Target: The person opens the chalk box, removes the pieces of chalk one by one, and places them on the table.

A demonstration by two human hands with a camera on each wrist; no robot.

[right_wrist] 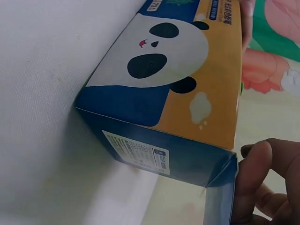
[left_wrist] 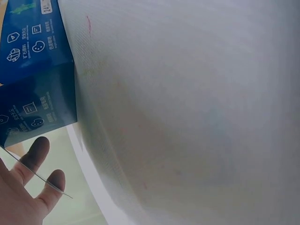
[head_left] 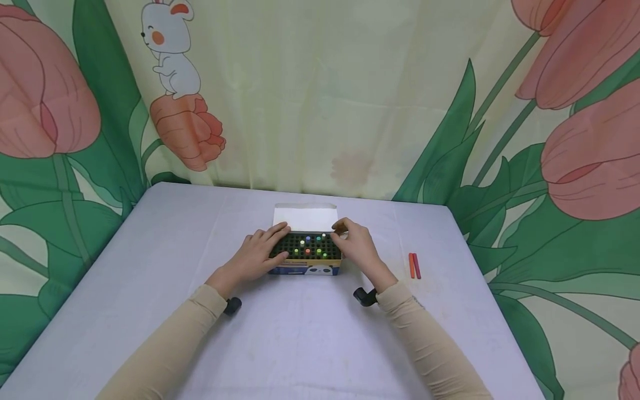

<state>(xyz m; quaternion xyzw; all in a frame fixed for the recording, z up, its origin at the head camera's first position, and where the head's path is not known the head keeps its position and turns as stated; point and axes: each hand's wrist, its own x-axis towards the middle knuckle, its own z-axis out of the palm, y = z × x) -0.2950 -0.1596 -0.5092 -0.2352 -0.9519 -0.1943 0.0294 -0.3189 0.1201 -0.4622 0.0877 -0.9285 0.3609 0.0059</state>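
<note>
**Both hands at an open crayon box**

Beige sleeves (head_left: 165, 344) reach in from the bottom of the head view, each wrist carrying a small black camera. At mid-tabletop (head_left: 150, 289) sits the crayon box (head_left: 306, 253), blue and orange with a panda face on its near side and its white lid flap folded back away from the person. Inside, a dark grid holds a scattering of green, blue and pink crayon tips; most cells look dark.

Resting on the box's left end, the left hand (head_left: 257, 253) has its fingers stretched fairly straight over the rim and grid, thumb along the near edge, gripping nothing that can be seen. On the opposite end, the right hand (head_left: 356, 247) has its fingers curled over the far right corner; the right wrist view shows its thumb (right_wrist: 251, 180) pressed against that end of the box.

Two loose crayons (head_left: 414, 265), orange and red, lie side by side on the tabletop, well to the right of the box.
</note>
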